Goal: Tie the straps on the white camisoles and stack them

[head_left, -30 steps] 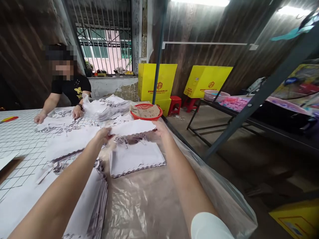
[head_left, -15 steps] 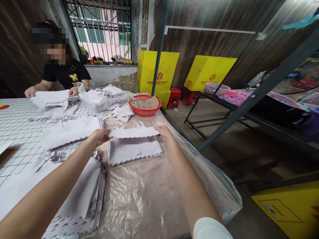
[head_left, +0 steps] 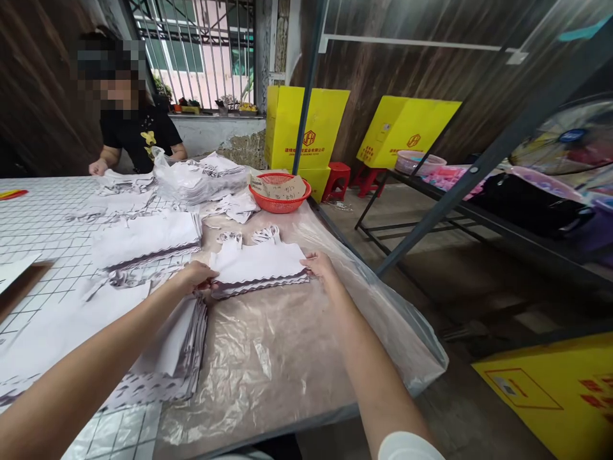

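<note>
A small stack of white bags with zigzag-cut edges lies on crinkled clear plastic sheet over the table. My left hand grips the stack's near left corner, fingers closed on it. At the stack's right edge, my right hand pinches the top bags. A taller pile of white bags sits under my left forearm. Another white pile lies farther left.
A red basket holding cardboard stands at the table's far edge beside a bagged heap of white bags. A person in a black shirt handles bags across the table. Yellow boxes, red stools and a metal rack stand right.
Both hands brought a white bag from mid-air down onto the small stack and now hold the stack's sides. The person opposite lowered a bundle to the table.
</note>
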Motion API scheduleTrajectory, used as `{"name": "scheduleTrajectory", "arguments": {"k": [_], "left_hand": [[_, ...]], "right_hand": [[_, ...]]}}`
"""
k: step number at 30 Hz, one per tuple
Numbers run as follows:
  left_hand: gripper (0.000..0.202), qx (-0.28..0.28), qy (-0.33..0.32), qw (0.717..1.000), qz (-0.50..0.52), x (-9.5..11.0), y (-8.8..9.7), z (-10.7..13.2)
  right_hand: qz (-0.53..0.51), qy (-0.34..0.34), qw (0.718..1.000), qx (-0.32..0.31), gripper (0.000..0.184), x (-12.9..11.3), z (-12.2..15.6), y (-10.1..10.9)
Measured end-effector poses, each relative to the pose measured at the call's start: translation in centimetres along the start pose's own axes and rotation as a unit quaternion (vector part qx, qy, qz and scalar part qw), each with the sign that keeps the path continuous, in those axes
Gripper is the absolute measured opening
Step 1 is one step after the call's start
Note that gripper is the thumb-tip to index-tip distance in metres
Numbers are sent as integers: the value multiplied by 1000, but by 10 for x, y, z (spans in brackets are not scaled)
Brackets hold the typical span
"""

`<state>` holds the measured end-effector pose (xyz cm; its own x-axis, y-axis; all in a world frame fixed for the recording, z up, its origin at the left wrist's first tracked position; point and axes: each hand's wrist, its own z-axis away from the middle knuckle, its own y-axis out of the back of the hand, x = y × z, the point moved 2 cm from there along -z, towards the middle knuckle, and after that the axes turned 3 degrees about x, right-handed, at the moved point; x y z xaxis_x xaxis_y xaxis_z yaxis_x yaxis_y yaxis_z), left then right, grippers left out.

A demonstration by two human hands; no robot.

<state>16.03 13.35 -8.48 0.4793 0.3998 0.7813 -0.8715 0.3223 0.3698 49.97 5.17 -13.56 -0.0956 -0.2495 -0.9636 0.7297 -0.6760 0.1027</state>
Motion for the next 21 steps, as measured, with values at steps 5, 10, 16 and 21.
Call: {"name": "scheduleTrajectory", "arguments": {"k": [5, 10, 16, 21], "left_hand": [[22, 98, -89, 983, -127, -1, -5, 3], [50, 167, -266, 910, -272, 10, -51, 2], [83, 138, -195, 860, -451, -4, -85, -24], [87, 104, -180, 866, -456, -5, -82, -26]], "right_hand": [[153, 76, 984, 42, 24, -10, 13, 0], [373, 293, 878, 70, 45, -26, 32, -41], [518, 254, 817, -25, 50, -1, 20, -74], [551, 260, 793, -17, 55, 7, 9, -74]]}}
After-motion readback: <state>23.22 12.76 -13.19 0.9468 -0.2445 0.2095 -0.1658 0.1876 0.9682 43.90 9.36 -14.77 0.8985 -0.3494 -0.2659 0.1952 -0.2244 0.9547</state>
